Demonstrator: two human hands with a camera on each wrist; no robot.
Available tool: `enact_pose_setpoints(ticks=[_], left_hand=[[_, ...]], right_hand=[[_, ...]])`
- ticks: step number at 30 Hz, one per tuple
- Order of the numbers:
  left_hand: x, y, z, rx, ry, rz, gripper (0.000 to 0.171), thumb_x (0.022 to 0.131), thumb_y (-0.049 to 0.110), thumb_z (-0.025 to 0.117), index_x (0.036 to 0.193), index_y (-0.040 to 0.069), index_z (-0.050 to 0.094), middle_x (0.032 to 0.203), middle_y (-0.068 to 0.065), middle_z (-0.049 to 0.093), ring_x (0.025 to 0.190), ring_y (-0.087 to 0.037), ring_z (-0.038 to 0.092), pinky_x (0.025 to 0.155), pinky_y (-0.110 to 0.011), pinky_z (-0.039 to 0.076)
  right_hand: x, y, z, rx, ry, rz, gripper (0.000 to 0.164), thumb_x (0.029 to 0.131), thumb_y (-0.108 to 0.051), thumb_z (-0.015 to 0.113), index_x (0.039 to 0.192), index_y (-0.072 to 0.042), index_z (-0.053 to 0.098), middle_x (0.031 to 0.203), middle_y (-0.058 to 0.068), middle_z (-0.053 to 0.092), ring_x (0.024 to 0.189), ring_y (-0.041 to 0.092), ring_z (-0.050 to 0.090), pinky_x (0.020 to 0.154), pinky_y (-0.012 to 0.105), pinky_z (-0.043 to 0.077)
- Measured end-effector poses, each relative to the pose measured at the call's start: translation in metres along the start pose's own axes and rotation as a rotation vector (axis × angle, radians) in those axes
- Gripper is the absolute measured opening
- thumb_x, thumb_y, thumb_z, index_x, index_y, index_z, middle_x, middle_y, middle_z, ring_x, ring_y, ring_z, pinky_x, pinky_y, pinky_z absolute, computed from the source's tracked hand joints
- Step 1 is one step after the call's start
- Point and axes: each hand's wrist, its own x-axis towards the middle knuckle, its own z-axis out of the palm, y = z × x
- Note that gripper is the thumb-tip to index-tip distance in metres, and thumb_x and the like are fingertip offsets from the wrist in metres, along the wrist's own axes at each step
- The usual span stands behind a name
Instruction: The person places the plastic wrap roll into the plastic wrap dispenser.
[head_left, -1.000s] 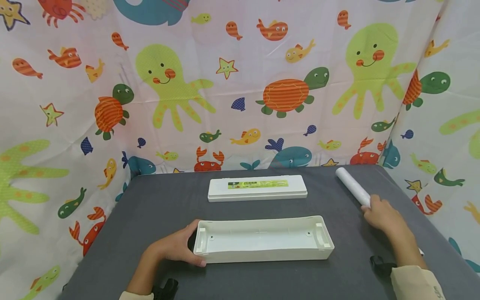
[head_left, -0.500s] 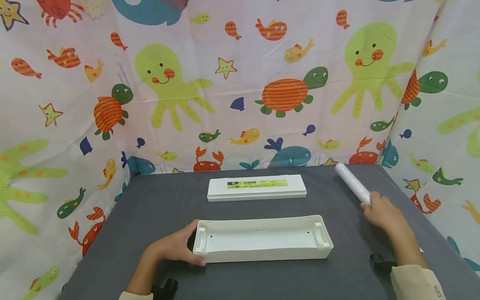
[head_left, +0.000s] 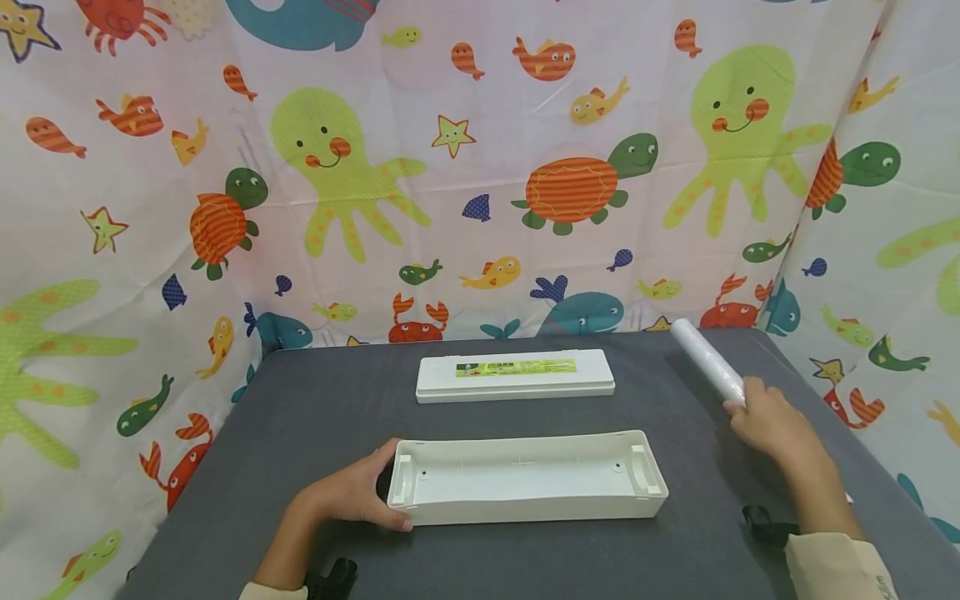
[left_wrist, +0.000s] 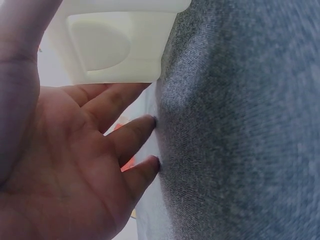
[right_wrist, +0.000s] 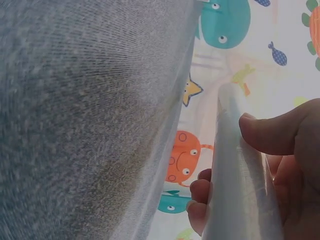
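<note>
Grey cloth (head_left: pixel 337 408) lay below your white roll (head_left: pixel 706 360) at two o'clock.
Your right hand (head_left: pixel 774 423) gripped it, your left hand (head_left: pixel 366 492) the box (head_left: pixel 528 511); the roll looked light, slick, best held midway.

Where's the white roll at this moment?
In the head view, the roll is on the right side, gripped in the right hand, right of the lid and the open box.

On the desk (head_left: pixel 525 567), the box (head_left: pixel 525 511) lies before the lid (head_left: pixel 517 387); the roll (head_left: pixel 707 360) is right of both, the curtain (head_left: pixel 480 83) behind the desk.
</note>
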Motion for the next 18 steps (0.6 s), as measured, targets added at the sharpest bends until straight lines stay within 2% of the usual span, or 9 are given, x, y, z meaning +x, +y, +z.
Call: enact_pose_setpoints(ticks=[18], left_hand=[[0.001, 0.000, 0.001, -0.023, 0.002, 0.016, 0.095, 0.073, 0.034, 0.087, 0.146, 0.010, 0.031, 0.132, -0.007, 0.049, 0.113, -0.026, 0.051, 0.092, -0.046, 0.042]], right_hand=[[-0.008, -0.011, -0.005, 0.022, 0.054, -0.035, 0.062, 0.096, -0.017, 0.063, 0.135, 0.018, 0.029, 0.110, 0.037, 0.045, 0.092, 0.049, 0.047, 0.073, 0.064, 0.044]])
